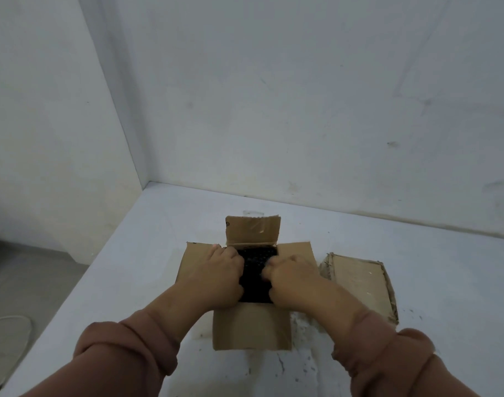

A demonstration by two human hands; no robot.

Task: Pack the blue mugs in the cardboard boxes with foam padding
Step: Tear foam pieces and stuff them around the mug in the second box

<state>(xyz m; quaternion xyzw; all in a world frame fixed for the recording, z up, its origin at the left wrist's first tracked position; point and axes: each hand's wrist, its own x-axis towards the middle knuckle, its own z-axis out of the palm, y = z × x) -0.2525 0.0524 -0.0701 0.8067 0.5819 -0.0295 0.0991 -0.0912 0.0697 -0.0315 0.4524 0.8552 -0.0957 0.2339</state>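
Note:
An open cardboard box [252, 328] stands on the white table in front of me, its four flaps spread out and the far flap upright. Black foam padding [256, 270] fills its opening. My left hand [222, 270] rests on the left edge of the foam, fingers curled down onto it. My right hand [292, 275] presses on the foam's right edge in the same way. No blue mug shows in this view; what lies under the foam is hidden.
A second cardboard box [359, 285], closed and worn at the edges, lies on the table just right of the open one. White walls meet in a corner behind. The table's left edge [81, 279] drops to a grey floor with a white cable.

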